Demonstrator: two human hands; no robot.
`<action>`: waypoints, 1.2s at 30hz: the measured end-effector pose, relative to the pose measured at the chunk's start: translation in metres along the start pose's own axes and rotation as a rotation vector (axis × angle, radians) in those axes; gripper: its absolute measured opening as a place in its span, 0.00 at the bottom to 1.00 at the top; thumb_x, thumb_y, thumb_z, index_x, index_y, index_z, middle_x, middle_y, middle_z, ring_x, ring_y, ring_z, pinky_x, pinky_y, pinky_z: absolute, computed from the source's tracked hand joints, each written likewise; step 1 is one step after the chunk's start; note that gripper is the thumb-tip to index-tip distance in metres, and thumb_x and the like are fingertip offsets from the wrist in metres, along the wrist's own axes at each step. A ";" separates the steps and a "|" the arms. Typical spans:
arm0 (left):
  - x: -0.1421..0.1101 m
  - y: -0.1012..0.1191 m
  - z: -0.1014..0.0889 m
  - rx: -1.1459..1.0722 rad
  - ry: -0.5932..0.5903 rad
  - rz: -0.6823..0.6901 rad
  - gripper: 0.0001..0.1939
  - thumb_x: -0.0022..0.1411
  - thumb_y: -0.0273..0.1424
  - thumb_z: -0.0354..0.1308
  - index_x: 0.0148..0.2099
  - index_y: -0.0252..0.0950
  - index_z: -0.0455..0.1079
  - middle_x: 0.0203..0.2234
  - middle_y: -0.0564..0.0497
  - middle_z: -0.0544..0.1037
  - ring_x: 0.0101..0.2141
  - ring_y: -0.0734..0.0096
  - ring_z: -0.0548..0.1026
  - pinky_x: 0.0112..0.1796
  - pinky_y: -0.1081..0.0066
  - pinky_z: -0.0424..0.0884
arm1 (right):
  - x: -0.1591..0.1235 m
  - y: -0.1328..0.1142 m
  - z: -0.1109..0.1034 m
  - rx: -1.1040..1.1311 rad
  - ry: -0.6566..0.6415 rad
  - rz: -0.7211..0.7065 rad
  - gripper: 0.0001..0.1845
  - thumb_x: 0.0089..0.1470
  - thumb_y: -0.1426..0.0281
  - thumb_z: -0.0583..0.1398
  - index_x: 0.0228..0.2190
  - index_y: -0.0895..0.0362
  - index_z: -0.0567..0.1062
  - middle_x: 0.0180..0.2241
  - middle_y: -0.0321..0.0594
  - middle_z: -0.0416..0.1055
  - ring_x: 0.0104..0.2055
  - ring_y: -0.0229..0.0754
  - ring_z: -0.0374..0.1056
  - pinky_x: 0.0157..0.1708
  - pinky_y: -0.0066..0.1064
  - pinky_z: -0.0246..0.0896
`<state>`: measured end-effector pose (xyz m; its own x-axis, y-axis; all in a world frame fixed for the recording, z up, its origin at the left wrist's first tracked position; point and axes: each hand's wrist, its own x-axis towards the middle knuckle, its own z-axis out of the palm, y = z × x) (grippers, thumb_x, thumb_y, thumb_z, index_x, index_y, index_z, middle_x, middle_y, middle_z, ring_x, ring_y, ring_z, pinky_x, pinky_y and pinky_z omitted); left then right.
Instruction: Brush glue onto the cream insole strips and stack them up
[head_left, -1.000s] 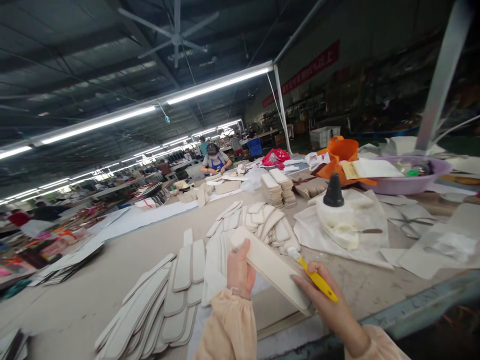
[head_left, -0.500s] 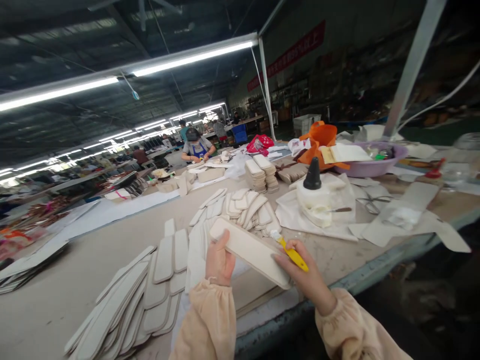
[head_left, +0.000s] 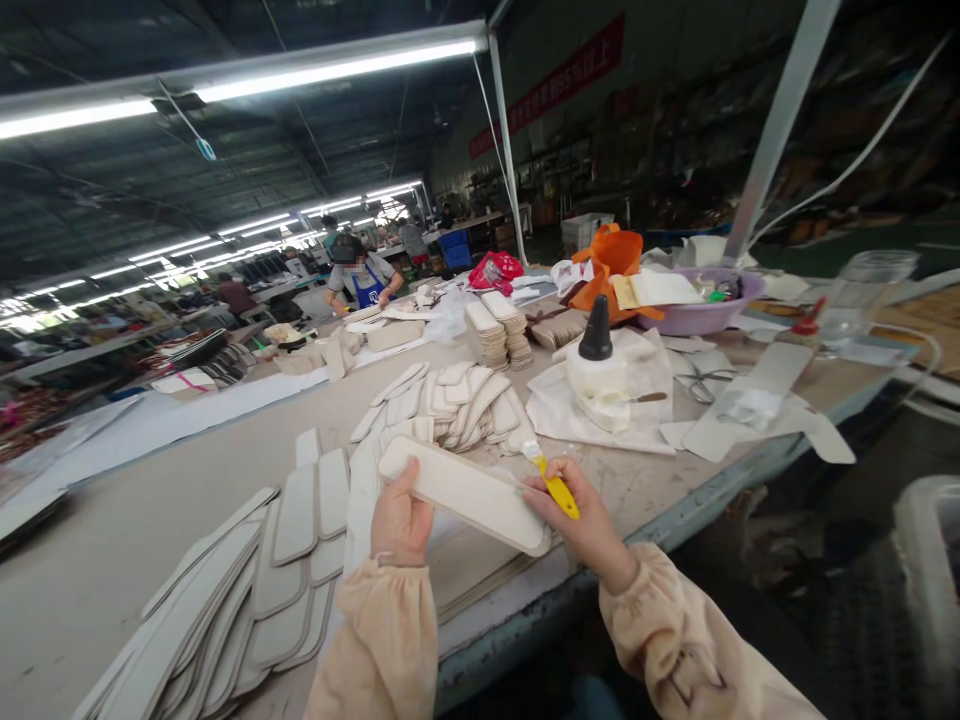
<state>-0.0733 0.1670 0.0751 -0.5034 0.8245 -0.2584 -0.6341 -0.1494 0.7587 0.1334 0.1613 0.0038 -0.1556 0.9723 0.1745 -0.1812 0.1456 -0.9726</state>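
My left hand (head_left: pixel 403 515) grips one end of a long cream panel with rounded corners (head_left: pixel 465 495), thumb on top. In my right hand (head_left: pixel 577 515) is a yellow-handled brush (head_left: pixel 559 490), its white-coated bristles pointing up and away. The right fingers also touch the panel's right end. Fanned rows of similar pale panels (head_left: pixel 289 580) lie on the table to the left, and more overlapping pieces (head_left: pixel 465 405) lie just beyond the held one. A white glue bottle with a black cone cap (head_left: pixel 598 335) rests tilted on a pale cloth further back.
Stacks of small panels (head_left: pixel 495 330) stand behind the loose pieces. At the back right are a purple basin (head_left: pixel 705 312), an orange bag (head_left: pixel 611 265), scissors (head_left: pixel 701 385) and a clear jar (head_left: pixel 862 300). A person in a blue apron (head_left: pixel 364 280) works across the table. The table edge (head_left: pixel 675 535) runs along the right.
My view has swung slightly to the right, so everything sits further left in the picture. Both hands keep hold of the panel and brush in nearly the same pose.
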 end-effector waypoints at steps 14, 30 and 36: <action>-0.004 -0.008 -0.011 -0.049 0.066 0.036 0.10 0.54 0.18 0.59 0.39 0.34 0.73 0.31 0.49 0.81 0.35 0.70 0.79 0.43 0.69 0.75 | -0.001 0.005 -0.006 -0.122 0.025 -0.042 0.17 0.50 0.60 0.63 0.33 0.51 0.59 0.36 0.38 0.75 0.37 0.43 0.72 0.35 0.33 0.67; -0.011 -0.011 -0.016 -0.148 0.040 0.080 0.12 0.51 0.17 0.61 0.39 0.33 0.73 0.28 0.49 0.81 0.32 0.69 0.79 0.39 0.70 0.75 | 0.001 0.017 -0.013 -0.177 0.041 -0.025 0.21 0.44 0.59 0.66 0.33 0.51 0.60 0.36 0.39 0.77 0.37 0.45 0.73 0.36 0.33 0.69; -0.024 -0.016 -0.016 -0.170 0.024 0.010 0.12 0.53 0.19 0.61 0.42 0.32 0.73 0.31 0.46 0.81 0.33 0.68 0.80 0.39 0.69 0.76 | -0.001 0.015 -0.014 -0.169 0.065 0.002 0.22 0.42 0.59 0.67 0.33 0.51 0.61 0.36 0.40 0.76 0.37 0.46 0.73 0.36 0.34 0.68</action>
<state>-0.0611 0.1411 0.0596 -0.5224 0.8097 -0.2674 -0.7185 -0.2491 0.6495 0.1440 0.1650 -0.0133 -0.0917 0.9815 0.1680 -0.0143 0.1674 -0.9858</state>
